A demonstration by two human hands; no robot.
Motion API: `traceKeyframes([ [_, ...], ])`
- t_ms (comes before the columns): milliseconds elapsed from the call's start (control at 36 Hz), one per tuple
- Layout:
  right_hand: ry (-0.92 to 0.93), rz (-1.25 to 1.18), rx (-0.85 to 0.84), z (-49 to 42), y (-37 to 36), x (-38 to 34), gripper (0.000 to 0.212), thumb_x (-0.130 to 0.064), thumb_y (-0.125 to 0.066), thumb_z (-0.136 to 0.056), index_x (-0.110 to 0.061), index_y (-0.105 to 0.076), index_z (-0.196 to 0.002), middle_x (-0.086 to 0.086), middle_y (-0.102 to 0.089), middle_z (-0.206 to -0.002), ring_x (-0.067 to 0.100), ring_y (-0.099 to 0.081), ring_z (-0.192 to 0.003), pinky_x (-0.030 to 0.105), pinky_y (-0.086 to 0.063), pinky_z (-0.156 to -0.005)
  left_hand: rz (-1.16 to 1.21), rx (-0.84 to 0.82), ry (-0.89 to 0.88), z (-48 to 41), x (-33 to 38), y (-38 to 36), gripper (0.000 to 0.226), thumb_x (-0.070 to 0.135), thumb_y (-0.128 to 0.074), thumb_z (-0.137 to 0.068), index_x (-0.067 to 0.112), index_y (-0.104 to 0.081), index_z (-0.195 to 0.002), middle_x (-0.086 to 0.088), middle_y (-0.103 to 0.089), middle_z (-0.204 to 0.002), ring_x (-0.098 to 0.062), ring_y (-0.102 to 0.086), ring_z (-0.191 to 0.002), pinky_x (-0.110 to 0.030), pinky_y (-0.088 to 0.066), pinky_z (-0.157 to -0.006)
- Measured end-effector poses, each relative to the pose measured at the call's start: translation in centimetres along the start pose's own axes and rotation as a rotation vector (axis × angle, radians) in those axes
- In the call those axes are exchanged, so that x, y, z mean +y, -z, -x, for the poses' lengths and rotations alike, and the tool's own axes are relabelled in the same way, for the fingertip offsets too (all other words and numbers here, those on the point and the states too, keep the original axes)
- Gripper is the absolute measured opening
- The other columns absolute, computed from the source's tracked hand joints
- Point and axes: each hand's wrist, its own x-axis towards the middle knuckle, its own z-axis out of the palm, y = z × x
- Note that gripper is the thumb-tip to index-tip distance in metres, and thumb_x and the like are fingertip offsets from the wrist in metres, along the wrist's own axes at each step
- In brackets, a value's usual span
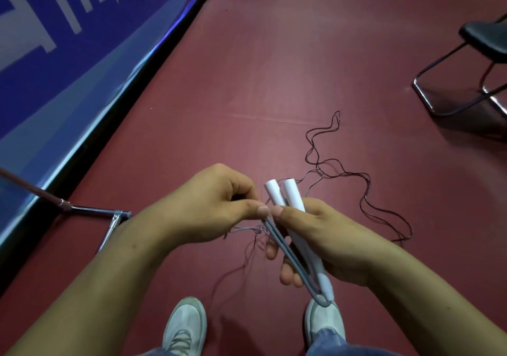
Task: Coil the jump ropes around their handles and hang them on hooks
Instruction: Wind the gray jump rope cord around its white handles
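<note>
At centre frame my right hand [329, 235] grips both handles [295, 199] together as one core; my left hand [208, 205] pinches the rope [365, 191] beside them for winding. Slack lies on the floor [274, 67], centre right.

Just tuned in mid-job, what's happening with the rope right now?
A person stands on a red floor. The right hand grips both white handles together, side by side, and the left hand pinches the thin cord right beside them. Most of the cord lies loose in tangled curves on the floor ahead, so the coiling looks barely begun. No hook shows in this view.
</note>
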Motion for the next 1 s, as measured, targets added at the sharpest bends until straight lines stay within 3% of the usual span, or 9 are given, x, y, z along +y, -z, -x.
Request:
traceKeyframes([
  [167, -0.012, -0.067, -0.046, 0.2, -0.5, -0.3, 0.041, -0.055, -0.048, -0.099, -0.015, -0.056, -0.103, 0.018, -0.060, -0.071, 0.024, -0.057, -0.045, 0.027, -0.049, -0.043, -0.040, 0.101, -0.039, 0.0, -0.2, -0.4, 0.021, 0.030, -0.074, -0.091, 0.019, -0.071, -0.073, -0.008, -0.065, -0.065, -0.030, -0.059, -0.065, -0.048, -0.049, -0.062],
  [306, 0.036, -0.016, -0.052, -0.2, -0.2, 0.1, 0.058, -0.068, -0.059, -0.088, -0.011, -0.051, -0.091, 0.013, -0.053, -0.066, 0.013, -0.036, -0.034, 0.019, -0.034, -0.039, -0.057, 0.126, -0.045, 0.0, -0.1, 0.0, 0.031, 0.039, -0.075, -0.088, 0.016, -0.070, -0.069, -0.006, -0.061, -0.059, -0.017, -0.048, -0.052, -0.043, -0.044, -0.055],
  [444, 0.046, 0.073, -0.048, -0.1, 0.1, -0.1, 0.048, -0.050, -0.061, -0.094, -0.008, -0.048, -0.074, 0.006, -0.046, -0.049, 0.016, -0.036, -0.034, 0.023, -0.034, -0.041, 0.006, 0.040, 0.096, 0.2, 0.2, 0.6, 0.046, 0.047, -0.079, -0.082, 0.006, -0.065, -0.065, 0.005, -0.045, -0.047, -0.009, -0.035, -0.046, -0.023, -0.030, -0.048],
  [556, 0.091, 0.365, -0.001, -0.4, 1.0, 0.3, 0.031, -0.027, -0.079, -0.088, -0.011, -0.052, -0.091, 0.005, -0.044, -0.056, 0.019, -0.041, -0.043, 0.029, -0.035, -0.044, 0.027, -0.147, 0.165, 0.5, 0.1, 0.5, 0.041, 0.044, -0.081, -0.077, 0.014, -0.056, -0.061, 0.008, -0.040, -0.055, -0.011, -0.034, -0.053, -0.031, -0.029, -0.054],
  [611, 0.123, 0.510, 0.067, -0.6, 0.9, 0.6, 0.038, -0.032, -0.082, -0.085, -0.012, -0.053, -0.097, 0.001, -0.044, -0.064, 0.016, -0.041, -0.048, 0.031, -0.036, -0.047, 0.034, -0.170, 0.170, 0.5, -0.1, 0.2, 0.037, 0.039, -0.079, -0.079, 0.016, -0.056, -0.061, 0.005, -0.039, -0.058, -0.012, -0.034, -0.056, -0.032, -0.029, -0.057],
  [694, 0.256, 0.714, 0.198, -1.0, 0.7, 1.2, 0.032, -0.043, -0.071, -0.092, -0.016, -0.053, -0.089, -0.005, -0.050, -0.070, 0.009, -0.043, -0.056, 0.038, -0.040, -0.055, 0.161, -0.132, 0.209, 0.3, -0.4, 0.2, 0.032, 0.038, -0.072, -0.073, 0.012, -0.057, -0.062, -0.002, -0.040, -0.061, -0.017, -0.035, -0.060, -0.037, -0.030, -0.061],
  [778, 0.244, 0.808, 0.217, -1.0, 0.7, 1.6, 0.037, -0.053, -0.061, -0.096, -0.019, -0.050, -0.087, -0.005, -0.051, -0.071, 0.010, -0.044, -0.060, 0.046, -0.044, -0.062, 0.192, -0.086, 0.202, 0.3, -0.7, 0.8, 0.021, 0.029, -0.077, -0.078, 0.015, -0.069, -0.065, -0.001, -0.051, -0.058, -0.017, -0.041, -0.058, -0.033, -0.034, -0.060],
  [889, 0.074, 0.691, 0.142, -0.8, 0.8, 1.4, 0.038, -0.054, -0.058, -0.096, -0.024, -0.044, -0.078, -0.011, -0.046, -0.057, 0.014, -0.042, -0.049, 0.034, -0.042, -0.050, -0.034, 0.006, 0.049, 0.4, -0.7, 0.4, 0.012, 0.028, -0.079, -0.087, 0.023, -0.077, -0.077, 0.005, -0.058, -0.056, -0.007, -0.044, -0.051, -0.026, -0.038, -0.053],
  [1000, -0.007, 0.515, 0.088, -0.3, 0.7, 0.9, 0.039, -0.044, -0.057, -0.100, -0.022, -0.041, -0.072, 0.000, -0.042, -0.054, 0.019, -0.036, -0.044, 0.028, -0.035, -0.044, -0.066, 0.130, -0.079, 0.3, -0.6, 0.1, 0.008, 0.027, -0.081, -0.085, 0.024, -0.078, -0.078, -0.002, -0.062, -0.059, -0.017, -0.051, -0.054, -0.036, -0.043, -0.053],
])
